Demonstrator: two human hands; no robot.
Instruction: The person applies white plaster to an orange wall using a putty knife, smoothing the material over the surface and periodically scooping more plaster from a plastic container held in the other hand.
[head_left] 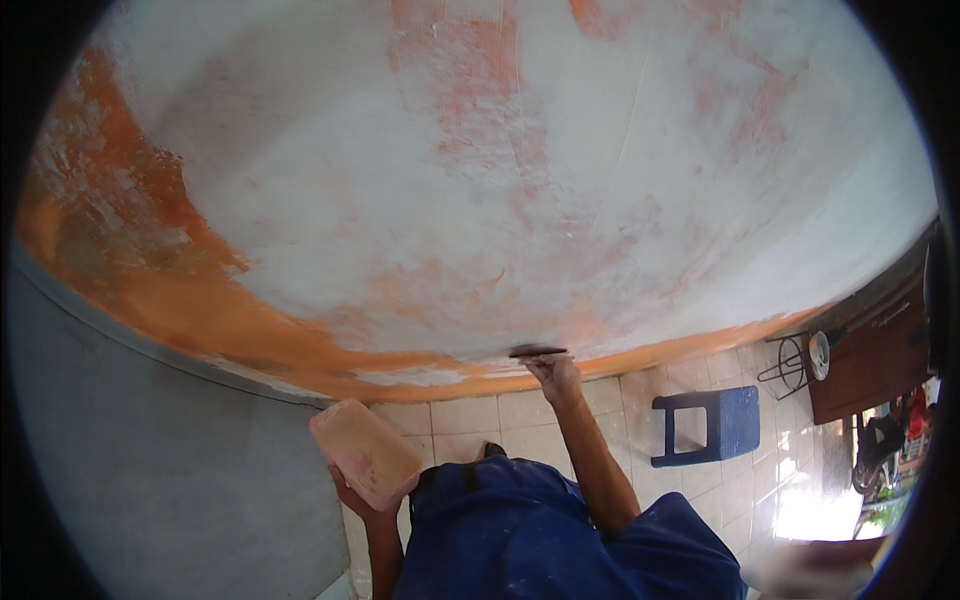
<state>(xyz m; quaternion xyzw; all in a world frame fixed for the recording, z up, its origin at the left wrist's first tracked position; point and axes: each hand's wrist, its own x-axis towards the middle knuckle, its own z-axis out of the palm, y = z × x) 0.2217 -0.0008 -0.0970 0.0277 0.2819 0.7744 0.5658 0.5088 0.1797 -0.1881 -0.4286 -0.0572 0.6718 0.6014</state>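
Observation:
My right hand (pixel 556 378) is closed round a dark, flat-bladed scraper (pixel 538 352). Its blade lies against the lower part of the wall (pixel 620 220), where whitish filler covers much of the orange paint. At the lower left, my left hand (pixel 360 497) grips the side of a pinkish rectangular tub (pixel 368 455), held tilted. Pale and pink smears show on the tub; how much it contains I cannot tell. Bare orange paint (pixel 170 300) shows on the left and along the bottom of the wall.
A grey wall or panel (pixel 170 450) stands close on my left. On the tiled floor (pixel 465 413) to the right is a blue plastic stool (pixel 735 425). Beyond it are a wire stand (pixel 788 364), a brown door or panel (pixel 870 350) and a bright opening (pixel 820 500).

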